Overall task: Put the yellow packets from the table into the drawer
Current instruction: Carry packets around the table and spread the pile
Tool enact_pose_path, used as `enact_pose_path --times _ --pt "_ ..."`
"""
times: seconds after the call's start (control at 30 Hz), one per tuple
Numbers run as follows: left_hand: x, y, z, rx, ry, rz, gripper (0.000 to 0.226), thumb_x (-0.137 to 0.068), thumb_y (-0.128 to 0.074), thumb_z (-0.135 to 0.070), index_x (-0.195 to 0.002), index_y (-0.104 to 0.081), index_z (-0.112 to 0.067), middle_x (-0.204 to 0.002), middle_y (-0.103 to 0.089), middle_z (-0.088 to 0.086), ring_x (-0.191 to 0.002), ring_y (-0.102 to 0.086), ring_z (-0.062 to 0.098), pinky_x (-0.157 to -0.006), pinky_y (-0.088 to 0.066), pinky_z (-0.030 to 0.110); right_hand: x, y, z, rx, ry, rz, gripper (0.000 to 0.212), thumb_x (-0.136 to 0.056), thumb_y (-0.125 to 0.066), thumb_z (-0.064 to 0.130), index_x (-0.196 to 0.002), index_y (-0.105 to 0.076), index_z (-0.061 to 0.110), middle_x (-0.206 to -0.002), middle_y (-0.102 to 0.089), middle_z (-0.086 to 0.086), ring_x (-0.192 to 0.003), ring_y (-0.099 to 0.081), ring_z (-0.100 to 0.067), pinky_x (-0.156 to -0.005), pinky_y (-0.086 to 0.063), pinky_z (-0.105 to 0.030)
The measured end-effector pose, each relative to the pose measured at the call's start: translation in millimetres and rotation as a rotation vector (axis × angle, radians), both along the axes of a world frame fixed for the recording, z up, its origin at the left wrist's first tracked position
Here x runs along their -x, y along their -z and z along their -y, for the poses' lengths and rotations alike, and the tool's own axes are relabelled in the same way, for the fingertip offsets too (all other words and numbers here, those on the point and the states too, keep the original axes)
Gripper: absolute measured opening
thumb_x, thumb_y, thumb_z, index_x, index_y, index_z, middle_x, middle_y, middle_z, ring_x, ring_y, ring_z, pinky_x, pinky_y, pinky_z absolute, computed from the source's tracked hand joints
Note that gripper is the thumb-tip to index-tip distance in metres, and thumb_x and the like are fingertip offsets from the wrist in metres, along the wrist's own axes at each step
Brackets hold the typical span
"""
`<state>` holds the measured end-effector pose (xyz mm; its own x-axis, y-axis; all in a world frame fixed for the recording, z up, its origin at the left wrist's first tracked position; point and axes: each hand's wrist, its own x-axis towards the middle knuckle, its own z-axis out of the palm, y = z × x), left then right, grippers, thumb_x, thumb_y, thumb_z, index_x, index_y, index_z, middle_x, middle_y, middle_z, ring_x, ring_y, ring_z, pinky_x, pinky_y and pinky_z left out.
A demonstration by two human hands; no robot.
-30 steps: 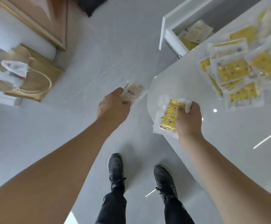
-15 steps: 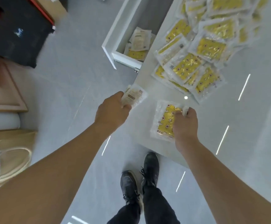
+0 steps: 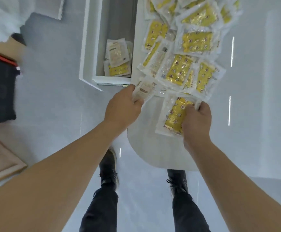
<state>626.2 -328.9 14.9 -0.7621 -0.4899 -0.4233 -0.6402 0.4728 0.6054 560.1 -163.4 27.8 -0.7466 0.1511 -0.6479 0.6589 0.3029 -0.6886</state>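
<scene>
A pale, glossy floor (image 3: 52, 81) runs under a white counter (image 3: 253, 114) with a rounded near end, and an open white drawer (image 3: 88, 47) juts out from the counter's left edge. A heap of yellow packets (image 3: 186, 47) covers the counter's far part, spilling close to the left edge; a few packets (image 3: 118, 64) already lie at the near end of the drawer.

The packets look like flat, clear-wrapped sachets: light, floppy and probably slick, so they should slide over one another and sag if taken by a corner. Pinching a sealed border, or a short edge with thumb on top, seems the safest hold.

Both forearms reach forward and down, palms turned away from the camera. The left hand (image 3: 123, 106) pinches a packet showing its pale back (image 3: 144, 89) just over the counter's left edge, near the drawer's front corner. The right hand (image 3: 197, 119) curls over one yellow packet (image 3: 173, 118) lying flat near the counter's rounded end, fingers at its far edge.
</scene>
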Motion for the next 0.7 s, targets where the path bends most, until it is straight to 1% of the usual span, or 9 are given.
enact_pose_path --times 0.13,0.2,0.27,0.4,0.47,0.53,0.6,0.63,0.7 --pt "8 8 32 -0.011 0.087 -0.039 0.022 -0.089 -0.057 -0.028 -0.110 -0.059 -0.021 -0.100 -0.069 -0.006 -0.090 -0.063 0.019 -0.078 -0.054 0.044 -12 6 24 -0.028 0.153 -0.018 0.010 -0.094 -0.042 0.010 -0.092 -0.050 0.016 -0.067 -0.037 0.006 -0.042 -0.032 -0.003 -0.038 -0.030 -0.014" --pt "13 11 39 -0.019 0.158 -0.055 0.023 -0.089 -0.058 -0.028 -0.110 -0.060 -0.020 -0.098 -0.069 -0.006 -0.088 -0.064 0.018 -0.076 -0.054 0.043 -18 8 30 -0.041 0.217 0.001 0.010 -0.094 -0.042 0.011 -0.091 -0.049 0.017 -0.068 -0.037 0.005 -0.050 -0.034 -0.008 -0.042 -0.033 -0.019" --pt "21 14 40 0.005 0.257 -0.079 0.022 -0.088 -0.059 -0.029 -0.107 -0.059 -0.018 -0.093 -0.069 -0.005 -0.084 -0.064 0.018 -0.073 -0.054 0.043 -21 12 30 -0.051 0.292 0.019 0.012 -0.093 -0.041 0.011 -0.089 -0.049 0.019 -0.070 -0.039 0.004 -0.054 -0.034 -0.011 -0.046 -0.033 -0.022" --pt "47 14 30 0.071 0.464 -0.153 0.020 -0.089 -0.061 -0.031 -0.096 -0.054 -0.013 -0.076 -0.061 -0.002 -0.070 -0.061 0.020 -0.060 -0.048 0.037 -21 16 22 -0.082 0.416 0.033 0.015 -0.091 -0.039 0.010 -0.083 -0.047 0.020 -0.071 -0.041 0.003 -0.057 -0.036 -0.014 -0.049 -0.032 -0.024" --pt "58 13 23 0.059 0.514 -0.197 0.020 -0.089 -0.060 -0.032 -0.091 -0.051 -0.014 -0.077 -0.060 -0.004 -0.070 -0.062 0.021 -0.056 -0.046 0.036 -23 17 19 -0.095 0.476 0.048 0.016 -0.089 -0.039 0.009 -0.079 -0.045 0.020 -0.072 -0.039 0.003 -0.059 -0.034 -0.015 -0.050 -0.031 -0.025" --pt "66 13 20 0.056 0.556 -0.239 0.022 -0.089 -0.059 -0.034 -0.096 -0.055 -0.013 -0.085 -0.065 -0.001 -0.075 -0.062 0.022 -0.060 -0.050 0.039 -23 16 21 -0.088 0.504 0.048 0.019 -0.089 -0.038 0.008 -0.074 -0.041 0.020 -0.069 -0.037 0.004 -0.057 -0.032 -0.015 -0.049 -0.029 -0.025" --pt "74 11 20 0.060 0.625 -0.245 0.023 -0.090 -0.059 -0.033 -0.098 -0.056 -0.012 -0.086 -0.064 0.001 -0.075 -0.060 0.022 -0.060 -0.048 0.037 -24 13 24 -0.088 0.563 0.053 0.024 -0.088 -0.037 0.007 -0.069 -0.036 0.022 -0.066 -0.033 0.006 -0.053 -0.029 -0.014 -0.046 -0.027 -0.024" --pt "77 10 23 0.053 0.661 -0.243 0.023 -0.090 -0.059 -0.033 -0.098 -0.056 -0.011 -0.085 -0.064 0.001 -0.074 -0.060 0.022 -0.059 -0.047 0.036 -24 12 28 -0.089 0.589 0.060 0.024 -0.088 -0.037 0.007 -0.069 -0.036 0.022 -0.065 -0.033 0.006 -0.052 -0.029 -0.014 -0.045 -0.026 -0.024" --pt "85 11 33 0.032 0.716 -0.234 0.023 -0.089 -0.058 -0.033 -0.096 -0.057 -0.012 -0.086 -0.065 0.001 -0.075 -0.062 0.022 -0.061 -0.051 0.041 -23 13 38 -0.108 0.643 0.068 0.021 -0.088 -0.037 0.008 -0.072 -0.038 0.021 -0.066 -0.034 0.005 -0.053 -0.029 -0.014 -0.046 -0.027 -0.023"
